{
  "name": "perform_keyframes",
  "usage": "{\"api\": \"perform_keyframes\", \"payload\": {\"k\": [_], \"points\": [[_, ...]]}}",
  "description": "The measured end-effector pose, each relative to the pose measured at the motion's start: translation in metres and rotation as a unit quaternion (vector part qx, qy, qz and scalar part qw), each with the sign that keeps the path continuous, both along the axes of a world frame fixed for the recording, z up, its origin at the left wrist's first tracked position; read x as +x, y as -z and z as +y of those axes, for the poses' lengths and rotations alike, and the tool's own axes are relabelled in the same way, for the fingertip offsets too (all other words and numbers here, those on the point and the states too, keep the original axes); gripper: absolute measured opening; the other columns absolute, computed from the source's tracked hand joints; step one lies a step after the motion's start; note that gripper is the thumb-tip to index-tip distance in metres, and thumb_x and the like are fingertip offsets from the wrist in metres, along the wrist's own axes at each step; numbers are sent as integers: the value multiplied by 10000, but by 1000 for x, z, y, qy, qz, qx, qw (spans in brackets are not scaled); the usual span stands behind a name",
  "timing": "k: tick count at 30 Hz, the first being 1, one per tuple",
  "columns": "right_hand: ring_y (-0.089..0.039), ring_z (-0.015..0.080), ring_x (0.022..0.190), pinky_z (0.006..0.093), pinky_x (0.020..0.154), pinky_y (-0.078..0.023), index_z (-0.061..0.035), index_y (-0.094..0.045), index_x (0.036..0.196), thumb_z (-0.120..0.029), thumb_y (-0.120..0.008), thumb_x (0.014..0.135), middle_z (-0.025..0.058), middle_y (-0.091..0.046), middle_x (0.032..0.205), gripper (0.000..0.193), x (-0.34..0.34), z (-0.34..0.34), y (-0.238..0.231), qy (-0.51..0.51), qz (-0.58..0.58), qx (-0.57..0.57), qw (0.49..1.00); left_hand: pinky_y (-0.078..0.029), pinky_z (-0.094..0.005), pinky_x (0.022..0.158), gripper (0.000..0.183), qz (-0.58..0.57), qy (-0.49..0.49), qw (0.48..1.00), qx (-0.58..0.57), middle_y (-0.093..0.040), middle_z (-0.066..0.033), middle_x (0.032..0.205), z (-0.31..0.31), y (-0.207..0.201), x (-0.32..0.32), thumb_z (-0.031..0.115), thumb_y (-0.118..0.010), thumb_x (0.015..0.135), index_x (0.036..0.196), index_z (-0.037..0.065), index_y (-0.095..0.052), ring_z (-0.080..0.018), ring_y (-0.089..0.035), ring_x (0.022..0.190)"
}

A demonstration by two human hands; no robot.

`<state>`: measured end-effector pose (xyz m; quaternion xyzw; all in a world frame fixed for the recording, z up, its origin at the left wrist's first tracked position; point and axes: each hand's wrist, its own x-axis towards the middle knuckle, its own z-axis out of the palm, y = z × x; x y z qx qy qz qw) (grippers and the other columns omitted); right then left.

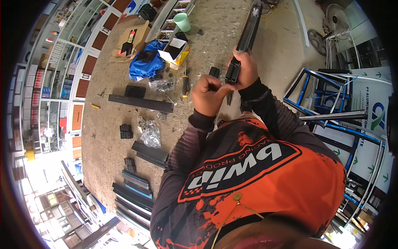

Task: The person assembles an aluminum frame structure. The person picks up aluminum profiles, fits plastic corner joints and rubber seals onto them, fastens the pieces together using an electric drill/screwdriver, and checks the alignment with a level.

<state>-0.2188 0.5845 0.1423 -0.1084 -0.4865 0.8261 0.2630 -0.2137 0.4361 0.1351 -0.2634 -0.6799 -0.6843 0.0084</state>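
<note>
My right hand (245, 68) is wrapped round a long black metal profile (248, 35), close to its near end. That end shows a hollow, channelled section, and the rest runs away from me to the top of the view. My left hand (208, 94) is closed just left of it, fingers curled and thumb reaching across to the profile's end. Whatever the curled fingers hold is hidden. A thin dark strip (229, 98) hangs below the thumb. Beside the left fingers a small black block (214, 72) lies at the bench edge.
On the worn bench (99, 133) lie a screwdriver (185, 86), a dark flat bar (141, 103), plastic bags (149, 133), a blue cloth (145, 66), an open box (174, 52) and several cut profiles (132, 195). A green cup (182, 22) stands farther off. Blue-edged frames (319, 91) lean at right.
</note>
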Motion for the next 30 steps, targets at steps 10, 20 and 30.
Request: {"api": "perform_keyframes", "payload": {"k": [10, 20, 30], "points": [[-539, 189, 536, 316, 519, -461, -46, -460, 1053, -361, -577, 899, 62, -523, 635, 370, 2, -2, 5, -66, -17, -6, 998, -489, -245, 728, 215, 30, 62, 990, 125, -570, -50, 913, 5, 9, -2, -74, -717, 788, 917, 11, -567, -113, -586, 788], [-540, 199, 522, 321, 507, -462, -51, -471, 1008, -378, -535, 906, 71, -532, 630, 348, 6, -19, -25, -68, -43, -97, 992, -475, -276, 657, 143, 26, -17, 998, 57, -593, -99, 853, -3, 27, 2, -1, -712, 810, 890, 9, -594, -182, -589, 748], [-531, 166, 514, 293, 491, -448, -53, -492, 990, -382, -520, 911, 52, -538, 630, 340, -15, 3, 61, -27, -47, 17, 998, -466, -247, 638, 111, 46, -3, 999, 24, -582, -66, 835, 2, 32, 1, 6, -676, 847, 908, 13, -584, -125, -566, 700]]}}
